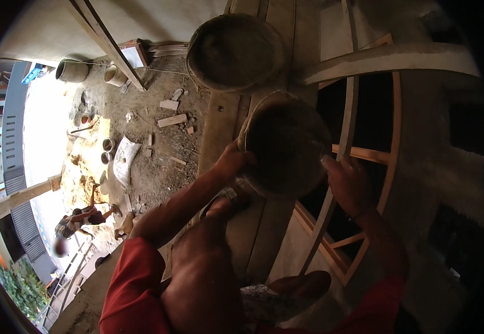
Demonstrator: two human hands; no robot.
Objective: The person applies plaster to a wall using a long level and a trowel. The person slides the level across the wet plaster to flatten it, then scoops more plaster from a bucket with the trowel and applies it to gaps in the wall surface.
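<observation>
A round, dark bucket (286, 186) is held between my hands over the scaffold planks, its mouth facing up. My left hand (233, 162) is closed around the left side of its rim. On the opposite side, my right hand (349, 181) grips the rim with the thumb on top. The inside is too dark to tell what it contains. Just beyond it a wider, shallow round basin (278, 47), crusted with grey material, rests on the planks (214, 119). My bare knee and foot show below the bucket.
To the right stand a wooden window frame (393, 111) and scaffold poles (349, 122). A curved pale beam (398, 60) crosses at upper right. Far below on the left, rubble-strewn ground (164, 145) holds boards, a white sack (125, 160) and buckets (72, 70). Another person (78, 221) works there.
</observation>
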